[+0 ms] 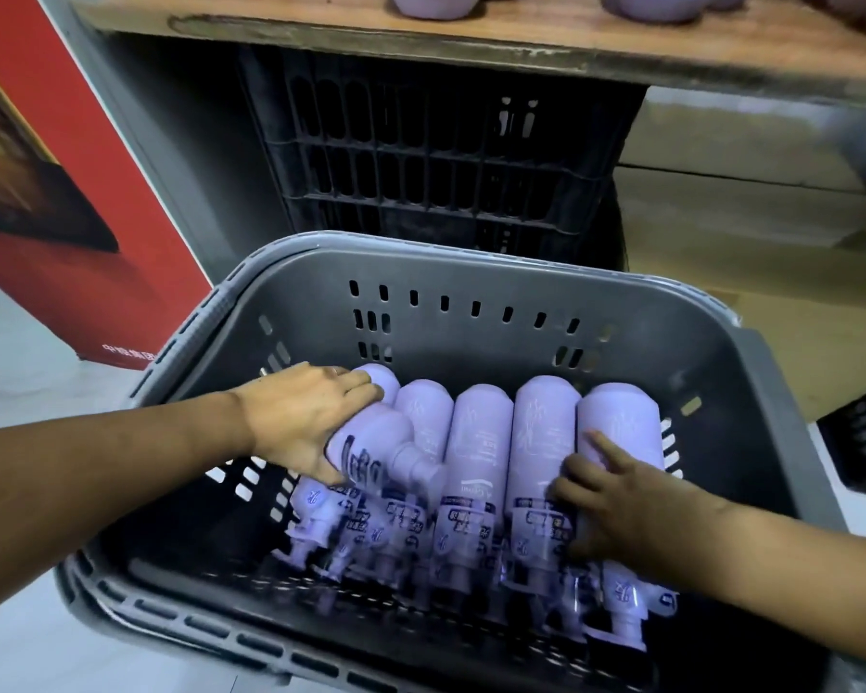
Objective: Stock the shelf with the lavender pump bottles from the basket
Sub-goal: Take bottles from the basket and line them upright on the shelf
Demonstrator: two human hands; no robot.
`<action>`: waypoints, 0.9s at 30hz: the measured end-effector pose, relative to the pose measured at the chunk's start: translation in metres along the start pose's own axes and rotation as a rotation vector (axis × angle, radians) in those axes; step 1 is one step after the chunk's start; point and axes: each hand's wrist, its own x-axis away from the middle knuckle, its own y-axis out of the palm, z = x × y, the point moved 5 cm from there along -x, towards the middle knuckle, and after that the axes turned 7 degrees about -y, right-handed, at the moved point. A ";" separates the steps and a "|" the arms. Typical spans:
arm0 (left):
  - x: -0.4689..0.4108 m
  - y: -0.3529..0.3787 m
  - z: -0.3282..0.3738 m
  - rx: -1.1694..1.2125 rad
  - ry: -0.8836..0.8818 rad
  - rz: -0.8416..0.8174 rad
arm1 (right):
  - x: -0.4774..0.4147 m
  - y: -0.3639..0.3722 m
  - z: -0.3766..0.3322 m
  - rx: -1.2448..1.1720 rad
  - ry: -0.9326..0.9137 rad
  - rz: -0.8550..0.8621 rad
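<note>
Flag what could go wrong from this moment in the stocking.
1. The left hand grips the lifted bottle, its pump end tilted down over the neighbouring bottles; it may snag their pumps on the way out.
2. The right hand only lies across the rightmost bottle; a hurried lift could slip.

Left arm comes in from left, forearm bare. My left hand is palm down, fingers curled over lifted bottle, thumb tucked under near side. Right arm enters from near right corner. Right hand spread loose on rightmost bottle, index finger straight, pointing far. Bit blurry tbh.
</note>
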 end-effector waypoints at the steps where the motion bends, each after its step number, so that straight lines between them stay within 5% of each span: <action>1: -0.004 -0.003 0.000 0.017 -0.072 0.005 | -0.003 0.001 -0.007 0.029 0.005 -0.013; 8: -0.002 -0.006 -0.019 0.211 -0.376 0.133 | 0.001 -0.011 0.003 -0.016 -0.051 0.089; 14: -0.001 -0.003 -0.021 0.140 -0.424 0.205 | 0.006 -0.007 0.011 -0.158 -0.099 0.105; 27: -0.004 0.001 -0.022 0.158 -0.451 0.218 | 0.002 -0.018 0.005 0.066 -0.104 -0.058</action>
